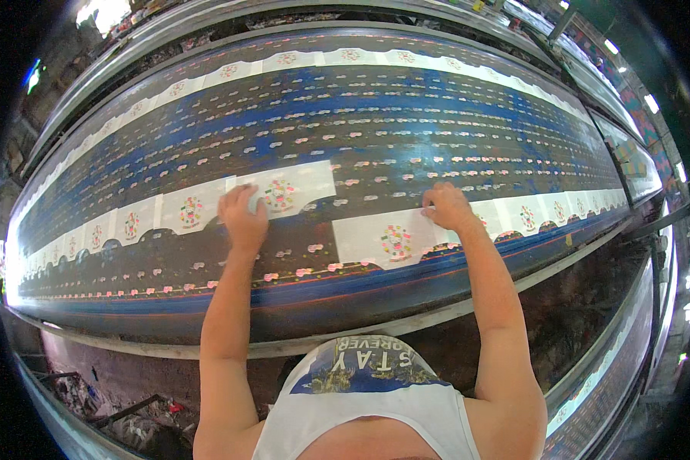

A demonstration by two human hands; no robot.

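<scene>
My left hand [243, 218] is curled over a row of white cut panels with a multicoloured round print. A small pale grey thing [254, 202] shows at its fingers; I cannot make out what it is. Just right of it lies the row's end panel [314, 181], flat on the long table. My right hand [447, 207] is closed in a pinch at the far edge of another white printed panel [364, 236], which looks like thin cloth. That panel lies nearer to me, at the left end of a second row, and its print [396, 243] faces up.
The long dark table [299, 253] has blue patches and rows of small printed marks. Along its far side runs another line of white panels [350, 56]. A pale rail [422, 318] borders the near edge. More long tables stand beyond and at the lower right [590, 391].
</scene>
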